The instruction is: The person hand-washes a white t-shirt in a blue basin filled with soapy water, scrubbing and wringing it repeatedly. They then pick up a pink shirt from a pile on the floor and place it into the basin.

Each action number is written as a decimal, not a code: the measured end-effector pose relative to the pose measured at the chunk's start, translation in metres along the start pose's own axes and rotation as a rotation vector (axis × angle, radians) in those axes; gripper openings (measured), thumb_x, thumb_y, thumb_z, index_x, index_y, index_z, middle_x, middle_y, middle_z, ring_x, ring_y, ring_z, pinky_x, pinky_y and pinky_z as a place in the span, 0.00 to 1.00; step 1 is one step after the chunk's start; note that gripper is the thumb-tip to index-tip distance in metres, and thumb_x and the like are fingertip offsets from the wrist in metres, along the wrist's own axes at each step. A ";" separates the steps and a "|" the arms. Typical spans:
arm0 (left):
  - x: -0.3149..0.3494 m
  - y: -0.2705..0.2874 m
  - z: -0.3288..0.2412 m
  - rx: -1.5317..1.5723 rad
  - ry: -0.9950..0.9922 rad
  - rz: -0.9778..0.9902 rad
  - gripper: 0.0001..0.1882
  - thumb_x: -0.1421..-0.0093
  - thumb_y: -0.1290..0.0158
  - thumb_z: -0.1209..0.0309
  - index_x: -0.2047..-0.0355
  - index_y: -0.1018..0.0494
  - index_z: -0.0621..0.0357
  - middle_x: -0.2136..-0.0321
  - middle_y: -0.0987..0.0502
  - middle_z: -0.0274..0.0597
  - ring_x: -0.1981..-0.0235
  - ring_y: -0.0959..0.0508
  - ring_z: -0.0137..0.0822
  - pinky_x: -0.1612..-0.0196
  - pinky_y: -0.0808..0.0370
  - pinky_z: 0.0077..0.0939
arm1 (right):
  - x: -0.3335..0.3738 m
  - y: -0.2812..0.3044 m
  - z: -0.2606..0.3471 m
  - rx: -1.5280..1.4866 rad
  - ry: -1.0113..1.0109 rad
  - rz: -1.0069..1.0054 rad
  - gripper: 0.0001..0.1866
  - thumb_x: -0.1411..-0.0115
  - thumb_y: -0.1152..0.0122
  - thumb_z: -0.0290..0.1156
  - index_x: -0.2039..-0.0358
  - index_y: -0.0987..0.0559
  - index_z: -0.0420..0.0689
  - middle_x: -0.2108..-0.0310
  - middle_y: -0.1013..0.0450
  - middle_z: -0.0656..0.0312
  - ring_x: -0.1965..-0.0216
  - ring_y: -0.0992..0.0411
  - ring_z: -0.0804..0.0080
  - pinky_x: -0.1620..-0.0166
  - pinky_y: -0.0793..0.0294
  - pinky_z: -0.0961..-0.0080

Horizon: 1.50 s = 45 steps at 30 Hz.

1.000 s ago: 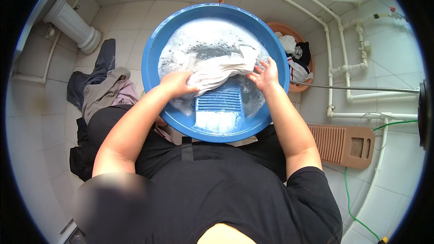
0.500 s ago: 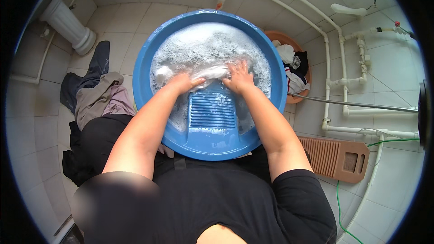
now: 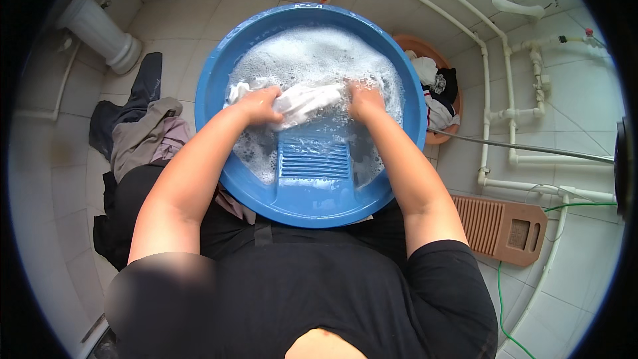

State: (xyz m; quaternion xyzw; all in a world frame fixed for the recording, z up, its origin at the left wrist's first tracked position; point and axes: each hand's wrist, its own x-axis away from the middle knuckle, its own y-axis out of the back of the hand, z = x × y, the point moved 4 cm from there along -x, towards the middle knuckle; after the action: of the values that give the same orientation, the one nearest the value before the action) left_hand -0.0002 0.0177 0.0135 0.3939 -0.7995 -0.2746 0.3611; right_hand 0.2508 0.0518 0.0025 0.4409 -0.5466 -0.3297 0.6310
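Cloth (image 3: 309, 101), white and wet, stretches between two hands in a blue basin (image 3: 211, 90), just beyond the moulded ridges (image 3: 314, 161). We see the left hand (image 3: 260, 106) around its left part, fingers and thumb clamped on it. The right hand (image 3: 367, 101) is at its right end; those fingers blur among the suds (image 3: 322, 53), so we cannot tell whether they grip. We note a brown washboard (image 3: 495, 226) to the right, an orange tub (image 3: 441, 137) holding laundry, and a clothes pile (image 3: 146, 129) at left.

Head-worn fisheye view, looking down from above, near the blue basin (image 3: 314, 213)
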 end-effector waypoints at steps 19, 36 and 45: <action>0.076 0.005 -0.127 0.697 -0.355 -0.349 0.16 0.53 0.46 0.79 0.61 0.30 0.62 0.58 0.29 0.43 0.56 0.29 0.35 0.51 0.35 0.24 | 0.114 0.049 -0.003 -0.232 0.199 0.163 0.15 0.50 0.49 0.42 0.70 0.21 0.45 0.70 0.25 0.54 0.65 0.27 0.58 0.62 0.29 0.68; 0.070 0.003 -0.051 0.858 -0.059 -0.054 0.31 0.54 0.52 0.73 0.46 0.40 0.55 0.52 0.33 0.42 0.50 0.35 0.34 0.49 0.40 0.23 | 0.043 -0.003 0.018 -0.514 0.110 -0.187 0.34 0.53 0.42 0.51 0.50 0.31 0.43 0.56 0.29 0.46 0.56 0.29 0.54 0.52 0.32 0.66; 0.017 -0.035 -0.041 0.564 0.171 -0.384 0.30 0.45 0.51 0.52 0.49 0.34 0.63 0.51 0.30 0.52 0.49 0.32 0.40 0.46 0.38 0.28 | 0.088 0.019 0.028 -1.310 0.207 0.114 0.22 0.50 0.42 0.47 0.74 0.22 0.36 0.68 0.26 0.52 0.64 0.28 0.64 0.58 0.32 0.75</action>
State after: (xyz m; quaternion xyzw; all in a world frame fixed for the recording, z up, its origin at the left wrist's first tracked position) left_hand 0.0405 -0.0216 0.0188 0.6431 -0.7218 -0.0717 0.2455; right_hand 0.2389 -0.0250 0.0549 -0.0338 -0.1924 -0.5157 0.8342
